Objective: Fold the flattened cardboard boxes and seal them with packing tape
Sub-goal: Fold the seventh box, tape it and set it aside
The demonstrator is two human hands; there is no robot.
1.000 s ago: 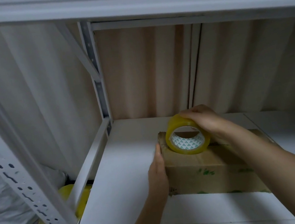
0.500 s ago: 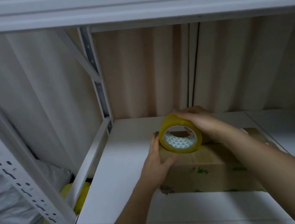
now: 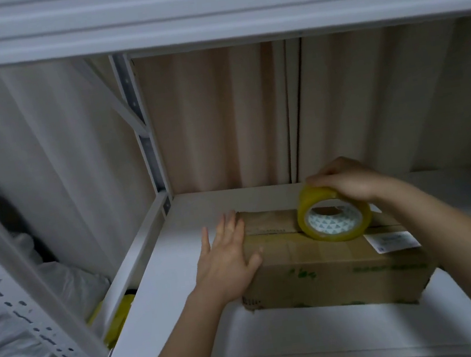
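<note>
Glossy yellow tape roll (image 3: 334, 215), matte cardboard box (image 3: 328, 268)

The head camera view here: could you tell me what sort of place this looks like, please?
Probably a storeroom or small packing area: white slotted-metal shelving, a cardboard box on the shelf board being sealed with a yellow tape roll, and white bags stowed beside the rack.

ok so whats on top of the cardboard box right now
On the cardboard box stands the yellow tape roll, gripped by the right hand. A white label is stuck near it. The left hand presses its left end. The seam under the roll is hidden.
</note>
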